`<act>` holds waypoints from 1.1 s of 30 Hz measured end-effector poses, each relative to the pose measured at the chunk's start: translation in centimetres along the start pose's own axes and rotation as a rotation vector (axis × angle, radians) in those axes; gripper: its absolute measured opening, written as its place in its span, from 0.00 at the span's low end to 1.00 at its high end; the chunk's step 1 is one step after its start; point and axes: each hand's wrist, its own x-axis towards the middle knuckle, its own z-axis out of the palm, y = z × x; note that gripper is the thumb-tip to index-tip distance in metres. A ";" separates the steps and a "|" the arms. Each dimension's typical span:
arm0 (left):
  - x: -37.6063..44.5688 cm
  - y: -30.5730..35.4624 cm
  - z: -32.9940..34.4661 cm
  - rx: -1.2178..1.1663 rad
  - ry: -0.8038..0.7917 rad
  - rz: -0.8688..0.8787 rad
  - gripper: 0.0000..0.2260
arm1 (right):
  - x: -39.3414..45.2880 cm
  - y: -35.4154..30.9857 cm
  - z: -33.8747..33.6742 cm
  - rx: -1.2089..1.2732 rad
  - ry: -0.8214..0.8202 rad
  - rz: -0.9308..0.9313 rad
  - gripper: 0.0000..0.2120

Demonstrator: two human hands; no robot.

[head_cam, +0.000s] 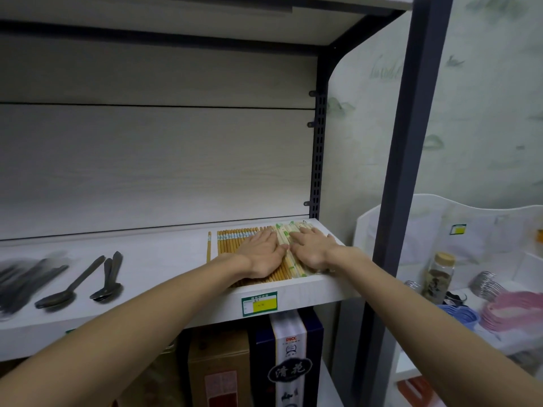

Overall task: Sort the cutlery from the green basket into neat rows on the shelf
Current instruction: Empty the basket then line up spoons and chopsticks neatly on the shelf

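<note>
A row of brown chopsticks (230, 242) lies side by side on the white shelf (164, 259), with paler chopsticks (286, 230) to their right. My left hand (263, 254) lies flat on the brown ones, fingers straight. On the pale ones my right hand (313, 249) presses flat the same way. One single chopstick (209, 246) lies apart on the left. Dark spoons (107, 277) and more blurred dark cutlery (20, 282) lie at the shelf's left. The green basket is not in view.
A dark metal post (411, 160) stands just right of the shelf. Boxes (286, 362) sit on the level below. A white rack (470, 230) at right holds a glass jar (439, 277), metal rings and pink and blue plastic items.
</note>
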 end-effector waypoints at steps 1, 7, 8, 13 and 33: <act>-0.1 -0.6 -0.3 -0.011 0.034 -0.006 0.30 | 0.2 -0.4 -0.2 -0.005 0.038 -0.015 0.25; -1.2 -6.4 -1.1 0.047 0.117 -0.139 0.28 | 1.4 -4.6 0.3 -0.017 0.073 -0.131 0.27; -1.5 -7.4 -1.0 0.036 0.110 -0.166 0.29 | 1.6 -5.2 0.6 -0.014 0.059 -0.139 0.28; -2.7 -9.3 0.1 -0.030 0.008 -0.241 0.33 | 2.0 -6.8 1.9 -0.053 -0.016 -0.122 0.31; -1.8 -6.7 0.6 -0.099 0.010 -0.170 0.31 | 2.1 -5.9 2.2 -0.063 0.034 -0.116 0.31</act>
